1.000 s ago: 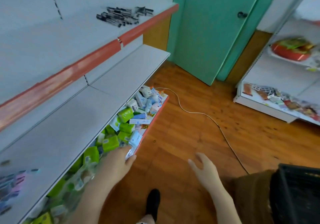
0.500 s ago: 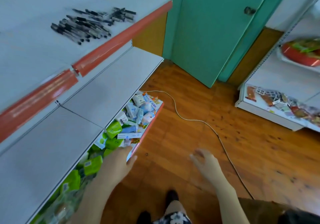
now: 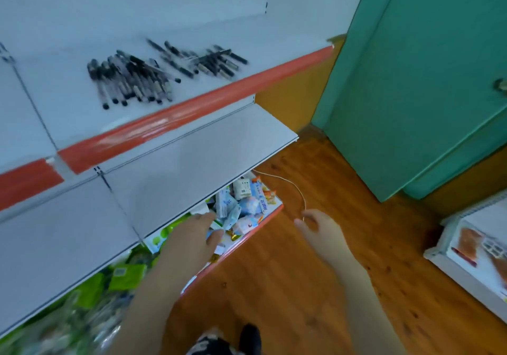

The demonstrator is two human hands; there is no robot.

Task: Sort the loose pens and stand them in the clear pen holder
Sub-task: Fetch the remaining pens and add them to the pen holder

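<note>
Several loose black pens lie on the upper white shelf point(image 3: 219, 36) behind its red edge strip. One heap of pens point(image 3: 131, 80) sits left, a second heap of pens point(image 3: 203, 59) lies to its right. No clear pen holder shows in this view. My left hand point(image 3: 192, 241) hangs low in front of the bottom shelf, fingers apart, holding nothing. My right hand point(image 3: 318, 228) hovers over the wooden floor, fingers loosely spread and empty. Both hands are well below the pens.
A bare white middle shelf point(image 3: 164, 171) juts out under the pen shelf. The bottom shelf holds green and blue packets point(image 3: 241, 206). A thin white cord point(image 3: 290, 184) runs across the floor. A green door point(image 3: 425, 80) stands right; another low shelf point(image 3: 472, 250) sits at the far right.
The view has swung toward the shelves, so the pens now appear larger and nearer the centre. Both hands have risen in the frame and stay empty.
</note>
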